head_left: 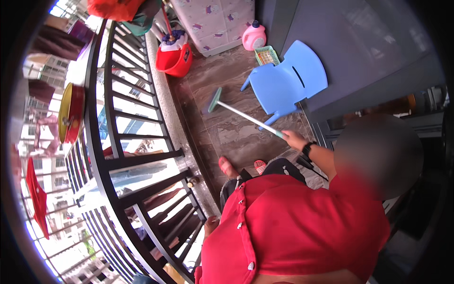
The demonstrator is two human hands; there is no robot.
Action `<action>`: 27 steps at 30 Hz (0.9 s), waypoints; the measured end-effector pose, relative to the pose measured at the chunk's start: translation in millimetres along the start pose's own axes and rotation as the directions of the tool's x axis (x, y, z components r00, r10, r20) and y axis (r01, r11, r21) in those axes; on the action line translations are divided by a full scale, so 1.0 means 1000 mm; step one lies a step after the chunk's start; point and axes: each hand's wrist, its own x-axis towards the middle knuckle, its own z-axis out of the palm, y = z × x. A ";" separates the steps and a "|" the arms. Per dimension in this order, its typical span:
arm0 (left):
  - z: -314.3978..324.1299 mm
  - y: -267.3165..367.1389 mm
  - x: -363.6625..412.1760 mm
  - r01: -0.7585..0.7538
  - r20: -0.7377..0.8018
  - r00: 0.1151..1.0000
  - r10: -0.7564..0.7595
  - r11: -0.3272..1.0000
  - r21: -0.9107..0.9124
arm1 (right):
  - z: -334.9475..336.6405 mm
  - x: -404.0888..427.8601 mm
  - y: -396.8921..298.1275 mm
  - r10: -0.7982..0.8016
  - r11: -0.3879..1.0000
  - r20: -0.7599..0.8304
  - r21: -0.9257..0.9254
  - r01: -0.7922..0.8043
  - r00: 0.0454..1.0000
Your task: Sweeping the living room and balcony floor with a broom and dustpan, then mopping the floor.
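My right hand (295, 140), with a black watch on the wrist, is closed around the green end of a white-handled floor squeegee (248, 118). The squeegee's green head (215, 100) meets the brown tiled floor (230, 138), left of a blue plastic chair (283, 85), and looks slightly blurred. My left hand (211, 225) hangs low beside my red shirt, near the black metal railing (156, 197). The shirt partly covers that hand, and whether it grips anything cannot be made out.
A red mop bucket (175, 62) with a mop stands by the ledge at the far end. Near the patterned cover (216, 25) sit a pink jug (254, 37) and a green basket (266, 56). A red-and-yellow round container (72, 113) hangs outside the railing. Dark panels (358, 46) border the right.
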 end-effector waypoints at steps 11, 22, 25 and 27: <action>-0.172 0.113 0.169 -0.270 0.221 0.947 0.234 0.952 0.148 | 0.102 0.108 -0.114 0.321 0.947 -0.075 0.026 -0.320 0.944; -0.162 0.249 0.275 -0.520 0.531 0.798 0.284 0.770 0.370 | 0.106 -0.308 -0.090 0.711 0.679 -0.057 -0.204 -0.705 0.701; -0.130 0.262 0.279 -0.576 0.644 0.715 0.270 0.750 0.325 | 0.124 -0.408 -0.117 0.848 0.520 -0.006 -0.184 -0.834 0.530; -0.108 0.263 0.276 -0.641 0.678 0.671 0.299 0.694 0.327 | 0.144 -0.468 -0.134 0.904 0.418 -0.024 -0.165 -0.893 0.428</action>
